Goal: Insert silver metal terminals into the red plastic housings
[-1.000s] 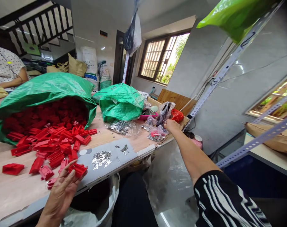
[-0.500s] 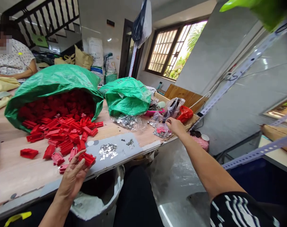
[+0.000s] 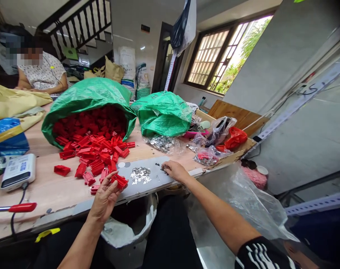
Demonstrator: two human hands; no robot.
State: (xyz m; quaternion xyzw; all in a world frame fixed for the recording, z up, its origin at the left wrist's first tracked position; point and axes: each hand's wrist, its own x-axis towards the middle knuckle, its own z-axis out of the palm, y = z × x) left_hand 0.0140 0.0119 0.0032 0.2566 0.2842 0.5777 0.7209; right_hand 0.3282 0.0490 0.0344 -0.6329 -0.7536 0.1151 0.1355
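Observation:
My left hand grips a red plastic housing between thumb and fingers, just over the table's front edge. With its fingers pinched together, my right hand is down at a small cluster of dark metal parts on the grey sheet; its fingertips partly hide them. Between the hands lies a pile of flat shiny metal pieces on the same sheet. Many more red housings spill onto the table from a green sack lying on its side.
Another green sack stands behind the sheet. Clear bags of small parts lie at the right, near a red bag. A white device with a cable is on the left. Across the table sits a person. An open bag hangs below the edge.
My right hand has come back from the clear bags to the small dark parts on the grey sheet. My left hand still holds the red housing. The view has turned left.

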